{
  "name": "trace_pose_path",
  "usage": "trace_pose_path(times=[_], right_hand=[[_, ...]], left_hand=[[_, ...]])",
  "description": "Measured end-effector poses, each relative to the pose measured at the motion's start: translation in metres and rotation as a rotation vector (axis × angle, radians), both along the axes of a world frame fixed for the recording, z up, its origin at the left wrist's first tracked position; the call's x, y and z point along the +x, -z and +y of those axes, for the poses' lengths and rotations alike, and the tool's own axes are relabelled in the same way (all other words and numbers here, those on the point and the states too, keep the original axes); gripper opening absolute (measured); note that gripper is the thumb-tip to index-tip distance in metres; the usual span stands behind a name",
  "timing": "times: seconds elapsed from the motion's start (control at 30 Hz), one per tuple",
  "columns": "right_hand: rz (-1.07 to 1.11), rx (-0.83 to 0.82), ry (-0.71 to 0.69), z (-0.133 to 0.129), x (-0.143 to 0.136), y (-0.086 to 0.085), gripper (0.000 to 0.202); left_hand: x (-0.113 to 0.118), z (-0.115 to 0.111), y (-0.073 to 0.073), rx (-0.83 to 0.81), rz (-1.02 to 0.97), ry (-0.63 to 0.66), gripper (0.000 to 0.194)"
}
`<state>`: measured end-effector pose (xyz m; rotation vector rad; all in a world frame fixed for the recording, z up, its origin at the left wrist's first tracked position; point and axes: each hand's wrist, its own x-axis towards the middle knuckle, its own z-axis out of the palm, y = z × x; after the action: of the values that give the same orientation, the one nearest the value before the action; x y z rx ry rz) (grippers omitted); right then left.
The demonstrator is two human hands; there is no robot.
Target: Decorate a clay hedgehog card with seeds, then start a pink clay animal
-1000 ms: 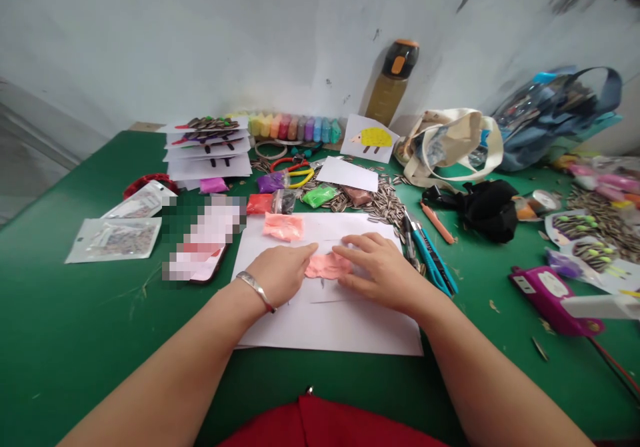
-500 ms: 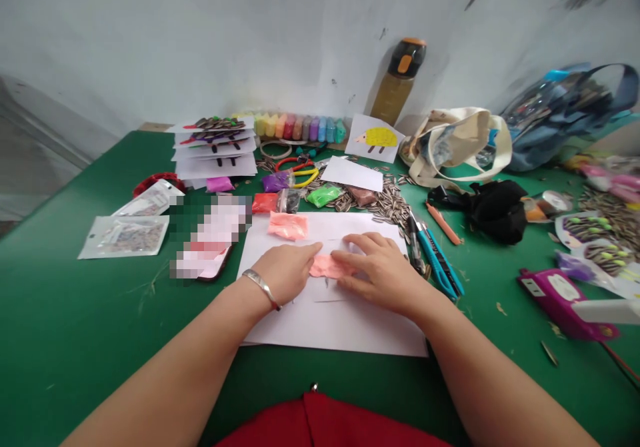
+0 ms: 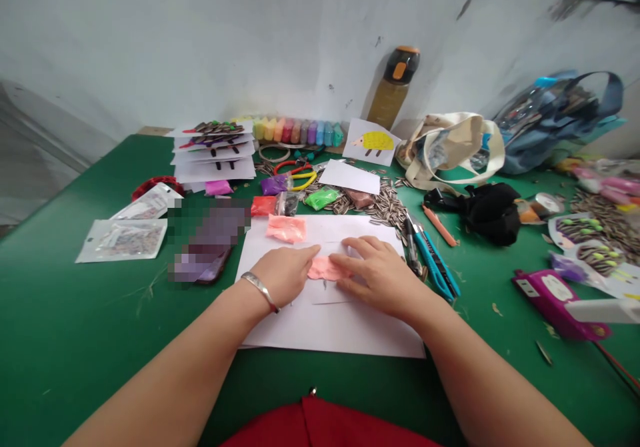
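Note:
A flattened piece of salmon-pink modelling clay [image 3: 327,269] lies on a small white card [image 3: 327,295], which rests on larger white paper [image 3: 280,327]. My left hand [image 3: 284,275], with a silver bracelet at the wrist, touches the clay's left edge; its index finger is stretched out and the other fingers are mostly hidden. From the right, my right hand [image 3: 375,274] lies over the clay with spread fingers, their tips on its right part. Neither hand grips anything. An opened packet of the same pink clay [image 3: 287,228] sits just beyond my left hand.
A phone [image 3: 213,244], partly pixelated, lies to the left. Behind are scissors [image 3: 303,179], sunflower seeds [image 3: 390,202], a green clay packet [image 3: 323,198] and stacked cards [image 3: 215,168]. A blue cutter [image 3: 436,260], black pouch [image 3: 493,212] and purple glue gun [image 3: 560,304] lie right.
The phone's screen has gone from bright to dark. My view has shifted slightly; both hands stay at the clay in almost the same pose.

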<state>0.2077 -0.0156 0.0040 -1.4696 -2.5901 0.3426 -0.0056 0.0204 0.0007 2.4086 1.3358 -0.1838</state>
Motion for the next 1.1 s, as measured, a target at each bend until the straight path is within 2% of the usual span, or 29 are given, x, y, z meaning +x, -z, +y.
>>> trace_pose_path(times=[0.17,0.47,0.7,0.93,1.1], right_hand=[[0.057,-0.054,-0.032,0.001,0.008,0.002,0.040],[-0.026,-0.001,-0.005,-0.004,-0.006,-0.002,0.035],[-0.003,-0.005,0.016,-0.003,-0.003,0.000,0.036],[0.053,-0.030,0.001,-0.001,0.004,0.005,0.049],[-0.027,0.020,0.037,-0.004,-0.008,0.001,0.042]], left_hand=[[0.000,0.000,0.000,-0.014,-0.001,-0.007,0.048],[0.000,0.000,0.000,0.009,0.000,0.001,0.047],[0.000,0.000,0.001,0.027,0.012,0.012,0.047],[0.000,-0.001,0.002,0.012,0.000,0.007,0.048],[0.000,-0.001,0.001,0.017,0.003,0.002,0.047]])
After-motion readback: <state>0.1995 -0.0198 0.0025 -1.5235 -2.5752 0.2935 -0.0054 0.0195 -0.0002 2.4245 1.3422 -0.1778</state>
